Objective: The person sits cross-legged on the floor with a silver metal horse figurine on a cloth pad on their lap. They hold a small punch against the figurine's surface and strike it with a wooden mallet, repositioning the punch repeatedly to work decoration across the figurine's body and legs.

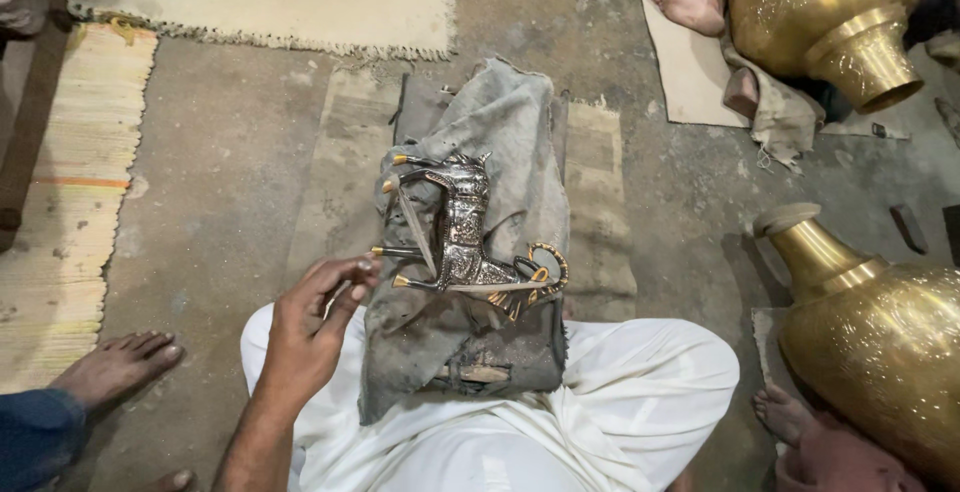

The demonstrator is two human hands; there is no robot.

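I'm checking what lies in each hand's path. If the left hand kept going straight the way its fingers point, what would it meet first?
Probably the grey cloth at its near edge, then the metal horse figure lying on it. The left hand points right and slightly up, fingertips nearly at the horse's legs; height above the cloth is unclear.

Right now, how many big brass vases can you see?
2. One brass vase lies at the top right by a bare foot; the other brass vase sits at the right edge, partly cut off.

one horse figurine point(462, 237), two brass vases point(880, 352)
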